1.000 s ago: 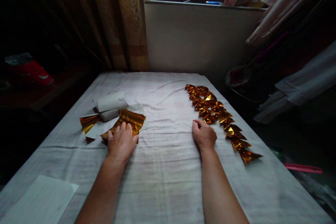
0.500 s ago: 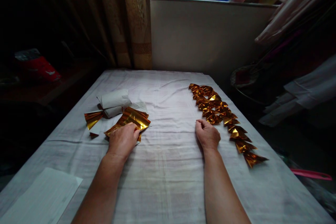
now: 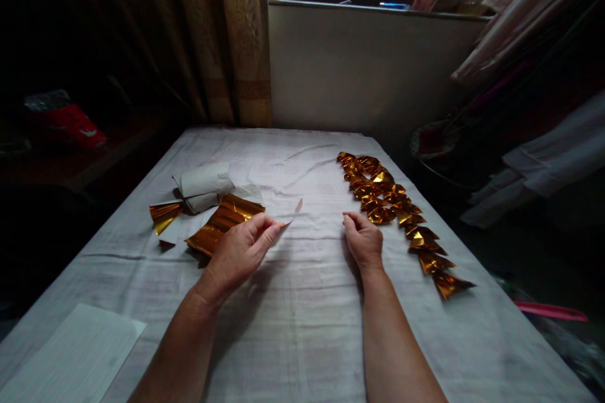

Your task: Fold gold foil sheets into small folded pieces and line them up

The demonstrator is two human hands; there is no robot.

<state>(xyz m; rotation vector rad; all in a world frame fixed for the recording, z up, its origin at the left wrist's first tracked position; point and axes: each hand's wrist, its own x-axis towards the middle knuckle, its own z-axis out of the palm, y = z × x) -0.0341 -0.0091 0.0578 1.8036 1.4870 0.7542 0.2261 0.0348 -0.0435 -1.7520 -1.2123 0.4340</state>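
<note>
My left hand (image 3: pixel 248 242) pinches a thin sheet of foil paper (image 3: pixel 293 214), seen almost edge-on above the cloth. Just left of that hand lies a stack of gold foil sheets (image 3: pixel 222 217). A smaller fanned bundle of gold foil (image 3: pixel 165 215) is farther left. My right hand (image 3: pixel 363 236) rests closed on the cloth, thumb and fingertips together; anything inside it is hidden. Beside it, folded gold foil pieces (image 3: pixel 378 192) form overlapping rows that run along the right side of the table.
White cloth covers the table (image 3: pixel 293 321). Behind the foil stack lie white paper wrappings (image 3: pixel 203 181). At the front left is a white sheet (image 3: pixel 75 352). A curtain (image 3: pixel 236 44) and a wall (image 3: pixel 354 69) stand at the far edge. Clothes (image 3: pixel 562 145) hang at right.
My left hand has lifted off the foil stack and moved right with one thin sheet in its pinch. My right hand stays closed in nearly the same place.
</note>
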